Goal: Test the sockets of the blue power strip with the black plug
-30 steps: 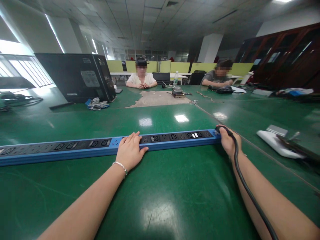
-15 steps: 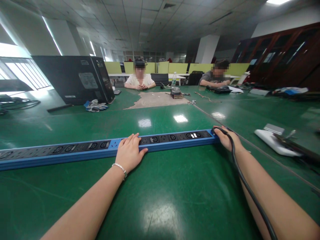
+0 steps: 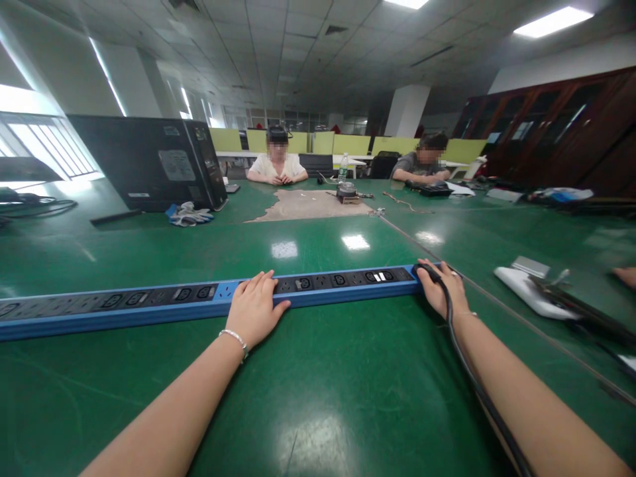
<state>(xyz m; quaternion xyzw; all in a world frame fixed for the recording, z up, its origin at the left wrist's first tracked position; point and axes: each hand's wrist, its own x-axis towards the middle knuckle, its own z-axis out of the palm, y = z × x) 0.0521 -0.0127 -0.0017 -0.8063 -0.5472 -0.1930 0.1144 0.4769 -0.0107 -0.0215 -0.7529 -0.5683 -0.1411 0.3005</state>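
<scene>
A long blue power strip [image 3: 342,297] with black sockets lies across the green table and runs out of view on the left. My left hand [image 3: 254,306] grips it around the middle of its visible length, fingers over the top and thumb along the near side. At the strip's right end, my right hand [image 3: 440,288] is closed around the end where the thick black cord [image 3: 464,358] comes out. That cord passes over the hand and down along my right forearm. The fingertips of the right hand are partly hidden by the cord and the strip.
A black computer case [image 3: 144,162] stands at the back left, with gloves [image 3: 189,214] before it. Two people sit across the table [image 3: 318,371]. A bottle [image 3: 343,168] stands far back. A white device [image 3: 534,291] lies right; another person's hand [image 3: 625,276] shows at the edge.
The view has tilted up a little and turned slightly right. Both hands keep their places on the strip. Another person's hand has come in at the right edge.
</scene>
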